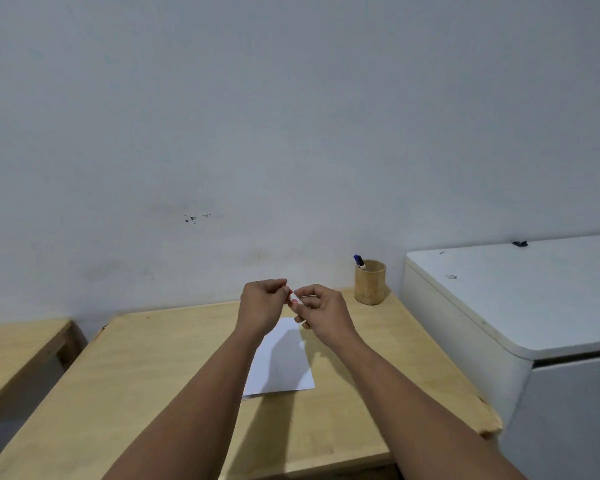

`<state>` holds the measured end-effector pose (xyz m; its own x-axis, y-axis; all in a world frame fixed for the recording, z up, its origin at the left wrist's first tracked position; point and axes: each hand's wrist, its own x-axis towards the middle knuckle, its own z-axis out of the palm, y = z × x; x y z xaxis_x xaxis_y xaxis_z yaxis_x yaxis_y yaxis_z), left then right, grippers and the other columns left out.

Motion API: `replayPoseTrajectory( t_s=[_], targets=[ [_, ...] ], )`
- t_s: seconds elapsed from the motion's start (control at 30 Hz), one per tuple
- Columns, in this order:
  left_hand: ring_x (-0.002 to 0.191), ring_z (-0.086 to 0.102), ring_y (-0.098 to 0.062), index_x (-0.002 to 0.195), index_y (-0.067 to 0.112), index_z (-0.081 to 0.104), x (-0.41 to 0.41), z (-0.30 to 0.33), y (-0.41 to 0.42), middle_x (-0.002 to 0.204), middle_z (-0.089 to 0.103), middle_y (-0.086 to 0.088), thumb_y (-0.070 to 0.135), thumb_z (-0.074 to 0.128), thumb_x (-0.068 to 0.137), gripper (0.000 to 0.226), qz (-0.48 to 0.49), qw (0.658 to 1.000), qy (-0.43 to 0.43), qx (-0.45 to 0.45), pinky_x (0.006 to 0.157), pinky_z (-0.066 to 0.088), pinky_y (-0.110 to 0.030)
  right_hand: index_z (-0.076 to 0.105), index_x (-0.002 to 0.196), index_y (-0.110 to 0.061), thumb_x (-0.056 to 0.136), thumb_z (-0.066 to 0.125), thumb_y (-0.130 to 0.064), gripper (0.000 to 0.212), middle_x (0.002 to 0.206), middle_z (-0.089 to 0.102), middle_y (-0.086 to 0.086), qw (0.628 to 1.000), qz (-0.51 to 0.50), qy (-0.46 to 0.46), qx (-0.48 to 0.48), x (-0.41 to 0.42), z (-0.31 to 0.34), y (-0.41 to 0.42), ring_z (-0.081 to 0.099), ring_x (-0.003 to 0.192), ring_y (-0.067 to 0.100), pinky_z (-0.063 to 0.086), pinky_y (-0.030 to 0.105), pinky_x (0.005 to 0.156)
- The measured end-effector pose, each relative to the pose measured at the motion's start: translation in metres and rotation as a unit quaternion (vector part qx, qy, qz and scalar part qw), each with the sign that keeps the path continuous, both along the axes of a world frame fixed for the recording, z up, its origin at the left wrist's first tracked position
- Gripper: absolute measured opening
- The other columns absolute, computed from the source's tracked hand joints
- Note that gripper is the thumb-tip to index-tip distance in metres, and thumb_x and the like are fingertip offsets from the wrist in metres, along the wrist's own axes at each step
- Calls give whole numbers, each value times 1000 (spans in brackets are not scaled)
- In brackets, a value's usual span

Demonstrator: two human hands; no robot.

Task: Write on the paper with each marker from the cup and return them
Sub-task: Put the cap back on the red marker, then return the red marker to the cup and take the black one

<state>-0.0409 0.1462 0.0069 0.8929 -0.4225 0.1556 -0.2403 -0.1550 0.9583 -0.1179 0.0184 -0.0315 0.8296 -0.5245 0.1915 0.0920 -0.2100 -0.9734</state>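
Observation:
Both my hands are raised above the white paper (280, 362) on the wooden table (160, 368). Between them is a red-and-white marker (294, 299). My right hand (321, 311) grips its white barrel. My left hand (262, 303) pinches its red end, where the cap sits; I cannot tell whether the cap is on or off. At the table's far right corner stands a wooden cup (370, 282), and a blue marker (359, 261) sticks out of its left side.
A white appliance (520, 299) with a flat lid stands right of the table, higher than the tabletop. A second wooden table (11, 355) is to the left across a gap. A pale wall rises directly behind.

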Motion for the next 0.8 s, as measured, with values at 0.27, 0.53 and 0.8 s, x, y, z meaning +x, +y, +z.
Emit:
replayPoseTrajectory(
  t_s=[0.27, 0.53, 0.8],
  targets=[
    [89, 66, -10, 144, 21, 58, 9, 1, -89, 122, 72, 4, 22, 61, 96, 48, -69, 988, -95, 97, 70, 46, -18, 78, 116, -19, 101, 72, -19, 16, 87, 71, -15, 979, -148, -3, -139, 0, 38, -115, 66, 79, 0, 46, 11, 71],
    [137, 53, -24, 158, 20, 36, 42, -34, -194, 154, 52, -6, 34, 81, 83, 88, -113, 973, -80, 187, 109, 48, -43, 62, 111, -24, 102, 71, -19, 14, 103, 77, 1, 965, -233, -16, -117, 30, 65, -217, 75, 89, 18, 60, 35, 84],
    [131, 57, -22, 152, 29, 40, 52, -78, -250, 145, 58, 1, 40, 84, 74, 90, -131, 977, -48, 161, 97, 49, -36, 77, 119, -21, 96, 76, -27, 24, 100, 82, -4, 955, -196, 105, -195, 53, 16, -244, 78, 88, 14, 64, 36, 87]
  ],
)
